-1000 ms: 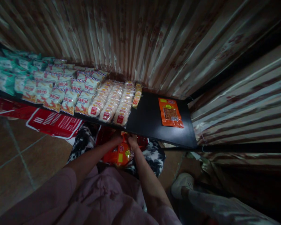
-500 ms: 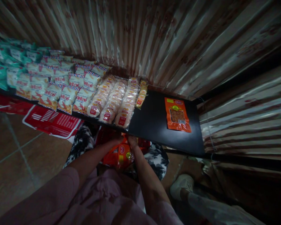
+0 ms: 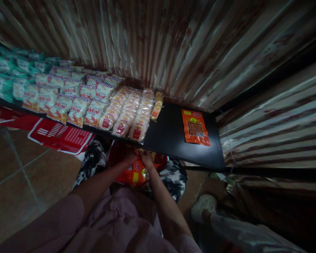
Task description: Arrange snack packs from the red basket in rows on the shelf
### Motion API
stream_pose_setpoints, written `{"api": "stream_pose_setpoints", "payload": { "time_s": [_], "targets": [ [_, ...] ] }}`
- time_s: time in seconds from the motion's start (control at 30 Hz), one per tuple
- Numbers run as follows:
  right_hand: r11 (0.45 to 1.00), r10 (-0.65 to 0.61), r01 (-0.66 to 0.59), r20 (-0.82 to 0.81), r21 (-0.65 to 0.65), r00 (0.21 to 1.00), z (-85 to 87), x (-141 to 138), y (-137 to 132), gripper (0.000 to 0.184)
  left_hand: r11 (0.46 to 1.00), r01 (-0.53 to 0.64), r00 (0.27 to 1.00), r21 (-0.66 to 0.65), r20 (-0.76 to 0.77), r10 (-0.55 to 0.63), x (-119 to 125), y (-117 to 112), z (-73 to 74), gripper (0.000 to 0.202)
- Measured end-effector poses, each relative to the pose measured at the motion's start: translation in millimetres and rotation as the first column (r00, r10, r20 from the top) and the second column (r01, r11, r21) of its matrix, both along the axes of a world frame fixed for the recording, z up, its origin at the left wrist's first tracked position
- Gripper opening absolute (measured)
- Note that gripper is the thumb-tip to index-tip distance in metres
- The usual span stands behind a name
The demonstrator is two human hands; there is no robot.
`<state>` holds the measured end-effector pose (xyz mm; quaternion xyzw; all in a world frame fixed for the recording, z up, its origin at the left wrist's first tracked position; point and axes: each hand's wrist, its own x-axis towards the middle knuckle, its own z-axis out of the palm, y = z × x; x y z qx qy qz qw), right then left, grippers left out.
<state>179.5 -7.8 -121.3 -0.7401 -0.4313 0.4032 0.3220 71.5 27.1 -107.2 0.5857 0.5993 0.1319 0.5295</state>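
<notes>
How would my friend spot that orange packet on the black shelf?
Find the long black shelf in front of the pleated, patterned curtain. Slide right, past the round, pale biscuits in clear wrappers. The flat, rectangular orange plastic packet lies alone near the end, apart from the crowded rows.

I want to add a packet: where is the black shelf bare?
Mainly between the yellow packets and the lone orange packet; a narrower strip borders the latter's right side. Leftward, round snacks, white bags and green bags crowd the black shelf.
</notes>
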Motion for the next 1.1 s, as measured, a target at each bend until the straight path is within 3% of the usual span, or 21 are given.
{"api": "stream_pose_setpoints", "payload": {
  "time_s": [0.17, 0.4, 0.6, 0.83, 1.1],
  "targets": [
    [0.974, -0.129, 0.177, -0.287, 0.145, 0.949, 4.7, -6, -21, 0.031, 0.992, -0.080, 0.994, 0.093, -0.062, 0.086, -11, -21, 9.0, 0.036],
    [0.947, -0.233, 0.320, -0.603, 0.039, 0.763, 23.2, -17, -48, 0.045, 0.953, -0.251, 0.967, 0.169, 0.091, 0.239, -22, -37, 24.9, 0.029],
    [0.911, -0.298, 0.413, -0.701, -0.005, 0.648, 43.0, -24, -62, 0.042, 0.946, -0.282, 0.944, 0.162, 0.221, 0.244, -23, -46, 40.6, 0.028],
    [0.819, -0.456, 0.549, -0.767, -0.163, 0.452, 53.7, -30, -68, 0.033, 0.887, -0.316, 0.944, 0.338, 0.207, 0.258, -25, -57, 55.0, 0.028],
    [0.784, -0.496, 0.589, -0.768, -0.196, 0.405, 64.6, -33, -67, 0.030, 0.918, -0.286, 0.954, 0.275, 0.170, 0.247, -22, -70, 48.3, 0.030]
  ]
}}
